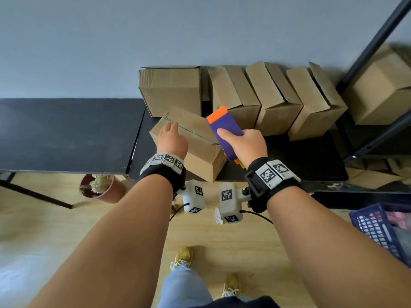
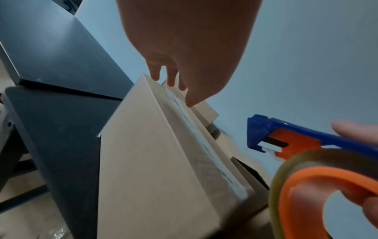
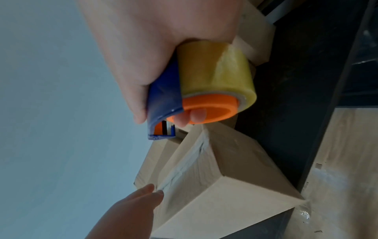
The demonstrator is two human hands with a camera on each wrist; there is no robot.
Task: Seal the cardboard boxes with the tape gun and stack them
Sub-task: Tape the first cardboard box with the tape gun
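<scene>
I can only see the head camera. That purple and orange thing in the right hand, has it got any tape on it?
Observer: Yes. The right wrist view shows a yellowish see-through tape roll on the tape gun, around an orange hub.
Child: How is it being held?
Observer: The right hand wraps round it, and one fingertip pokes into the hub.
Child: Is the front box taped already?
Observer: The box has a shiny tape strip along its top seam.

Grey wall [image 1: 155, 30], black table [image 1: 55, 130], pale wooden floor [image 1: 66, 223], dark shelf frame [image 1: 375, 41].
</scene>
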